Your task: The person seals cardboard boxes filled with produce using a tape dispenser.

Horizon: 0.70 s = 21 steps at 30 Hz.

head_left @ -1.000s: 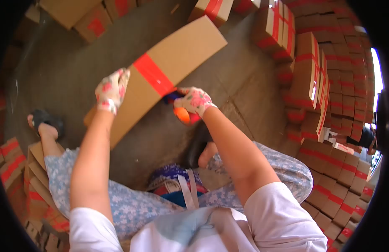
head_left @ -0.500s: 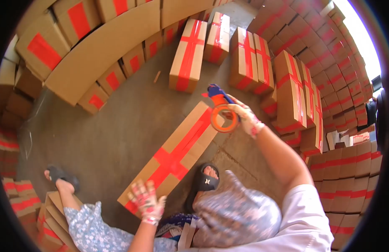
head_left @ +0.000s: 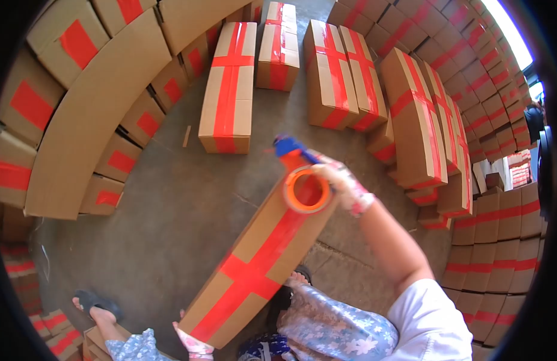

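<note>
A long box (head_left: 245, 286) sits slantwise in the lower middle of the picture, with a cross of red tape (head_left: 249, 275) on its top side. The right hand (head_left: 339, 180) is near the middle of the picture, with its fingers wrapped round the handle of an orange and blue tape tool (head_left: 294, 161). The hand covers most of that handle. The tape tool is in front of the box's top end and hides part of it, so I can't tell if they touch.

The left hand (head_left: 194, 344) is at the bottom, left of the middle, touching the low end of the box. Most of its fingers are behind the box, so I can't tell if they grip it. Its arm is cut off by the bottom edge.

One sandal (head_left: 99, 304) shows at the lower left. The other foot, just beside the box, is partly hidden by the box and the flowery trousers (head_left: 344, 331). A blue patterned thing (head_left: 263, 347) at the bottom is cut off, and I can't make out what it is. The dark shape (head_left: 534, 123) at the far right is hard to see too.
</note>
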Tool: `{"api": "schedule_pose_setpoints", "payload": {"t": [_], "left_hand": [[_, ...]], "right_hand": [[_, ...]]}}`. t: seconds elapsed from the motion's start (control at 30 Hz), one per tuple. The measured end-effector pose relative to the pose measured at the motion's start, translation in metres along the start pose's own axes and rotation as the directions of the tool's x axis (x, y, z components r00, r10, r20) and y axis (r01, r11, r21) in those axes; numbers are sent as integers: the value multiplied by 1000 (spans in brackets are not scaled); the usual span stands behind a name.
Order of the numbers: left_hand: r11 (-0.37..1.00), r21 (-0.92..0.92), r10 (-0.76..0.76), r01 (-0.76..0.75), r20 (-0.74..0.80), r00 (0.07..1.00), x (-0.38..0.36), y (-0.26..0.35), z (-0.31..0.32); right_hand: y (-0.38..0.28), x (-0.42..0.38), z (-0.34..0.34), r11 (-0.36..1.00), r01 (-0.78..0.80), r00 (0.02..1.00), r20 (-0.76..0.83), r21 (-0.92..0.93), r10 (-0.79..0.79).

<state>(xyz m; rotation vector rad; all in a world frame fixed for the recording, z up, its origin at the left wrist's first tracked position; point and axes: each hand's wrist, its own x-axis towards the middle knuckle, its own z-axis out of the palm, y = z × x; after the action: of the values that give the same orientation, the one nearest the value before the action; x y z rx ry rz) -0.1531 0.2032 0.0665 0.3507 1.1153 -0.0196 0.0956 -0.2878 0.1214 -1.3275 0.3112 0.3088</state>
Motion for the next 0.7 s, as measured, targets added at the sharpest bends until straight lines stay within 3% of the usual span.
{"api": "schedule_pose_setpoints", "payload": {"t": [0.03,0.1,0.13,0.17,0.2,0.23,0.27,0.3,0.33,0.37,0.4,0.43,0.47,0.5,0.53,0.57,0.6,0.63,0.67,0.7], "left_hand": [[999,7,-37,36,34,999,2,-18,19],[991,74,-118,109,122,985,8,-64,72],[989,88,-135,116,264,955,14,-91,96],[988,24,-157,156,215,964,10,-120,140],[987,98,-147,125,260,954,18,-152,175],[979,141,-187,149,318,929,11,-186,219],[968,211,-223,136,477,850,8,-218,253],[954,242,-286,179,539,792,13,-244,282],[900,405,-368,163,504,781,-4,-268,323],[819,556,-444,142,458,770,-21,-286,355],[762,638,-409,-110,605,683,-10,-302,360],[665,652,-400,-363,722,564,4,-310,362],[519,661,-359,-542,744,564,9,-303,377],[159,348,-209,-924,926,313,21,-282,388],[-108,169,-181,-980,966,186,28,-256,403],[-228,122,-111,-966,982,150,51,-235,410],[-286,225,-57,-931,966,251,61,-213,420],[-383,216,4,-898,973,232,81,-194,431],[-649,255,38,-717,952,303,90,-181,445],[-762,264,38,-592,930,366,107,-169,460]], "right_hand": [[-29,-6,-12,995,90,996,14,-38,-90],[-97,-9,-41,908,250,966,27,-337,-256],[-123,0,-80,728,313,936,68,-610,-345],[-148,6,-101,417,588,727,227,-693,-648],[-182,14,-115,678,392,836,-65,-622,-544],[-196,34,-133,714,574,708,-196,-400,-679],[-218,44,-136,675,698,598,-326,-238,-733],[-225,42,-138,613,788,511,-500,-52,-700],[-214,34,-122,610,791,506,-507,-50,-698],[-199,20,-106,480,757,306,-408,-444,-860],[-180,4,-88,265,599,147,-221,-756,-964],[-159,-11,-70,4,350,57,17,-937,-998],[-144,-31,-49,629,683,504,-384,-372,-774],[-100,-42,-51,738,622,775,-347,264,-529],[-72,-52,-32,842,419,901,-272,340,-339],[-30,-56,-35,891,272,961,-64,364,-267],[-3,-57,-25,944,142,988,23,298,-155],[21,-57,-17,976,6,994,104,218,-29],[51,-52,-17,983,-65,991,124,173,44],[79,-44,-21,984,-128,984,140,124,111]]}}
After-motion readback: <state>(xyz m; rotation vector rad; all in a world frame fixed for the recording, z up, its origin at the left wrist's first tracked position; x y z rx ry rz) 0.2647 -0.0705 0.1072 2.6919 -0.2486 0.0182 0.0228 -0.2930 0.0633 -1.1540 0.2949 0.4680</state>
